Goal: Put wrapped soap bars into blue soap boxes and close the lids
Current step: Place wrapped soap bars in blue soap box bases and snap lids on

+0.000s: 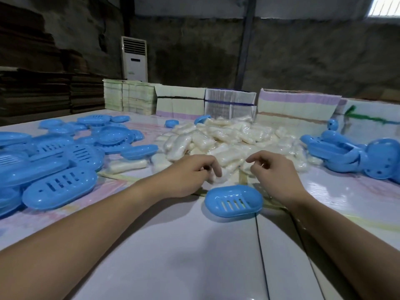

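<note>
An empty blue soap box (233, 201) with a slotted bottom lies on the white table (173, 245), between my wrists. Behind it spreads a heap of wrapped soap bars (227, 137), white in clear film. My left hand (192, 173) reaches over the heap's near edge, and its curled fingers grip one wrapped soap bar (213, 180). My right hand (270, 172) hovers just above the heap to the right. Its fingers are loosely curled and hold nothing.
Several blue box halves and slotted trays (56, 161) are piled on the left. More blue boxes (346, 154) lie on the right. Stacks of flat printed cartons (229, 105) line the table's far edge, and a white air conditioner (134, 59) stands behind them.
</note>
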Available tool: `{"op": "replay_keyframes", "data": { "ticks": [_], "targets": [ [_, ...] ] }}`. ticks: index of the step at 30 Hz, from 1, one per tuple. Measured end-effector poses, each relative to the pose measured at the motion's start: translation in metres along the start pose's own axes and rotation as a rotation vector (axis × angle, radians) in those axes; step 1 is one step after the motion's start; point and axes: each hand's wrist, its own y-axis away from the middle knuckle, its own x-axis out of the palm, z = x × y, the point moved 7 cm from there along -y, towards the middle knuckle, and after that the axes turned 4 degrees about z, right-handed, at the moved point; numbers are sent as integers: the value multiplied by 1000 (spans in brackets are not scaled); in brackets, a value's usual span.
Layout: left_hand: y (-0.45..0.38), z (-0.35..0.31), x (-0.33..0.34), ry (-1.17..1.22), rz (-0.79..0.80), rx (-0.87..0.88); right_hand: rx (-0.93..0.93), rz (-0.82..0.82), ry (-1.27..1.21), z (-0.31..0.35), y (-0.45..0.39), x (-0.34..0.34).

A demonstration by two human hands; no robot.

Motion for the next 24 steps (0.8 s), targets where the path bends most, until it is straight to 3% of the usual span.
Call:
{"op": "replay_keyframes", "data": {
  "ticks": [3,7,15,19,24],
  "targets": [
    [3,-5,5,-15,129,59,83,2,137,-10,-2,-6],
    [5,-6,6,37,222,61,175,153,427,-26,3,5],
    [12,-14,9,79,395,112,254,412,590,-35,-13,35],
    [13,-10,11,143,442,79,317,375,598,-44,-24,35],
    [21,-13,23,352,596,5,279,199,505,-42,-28,35]
  ]
}}
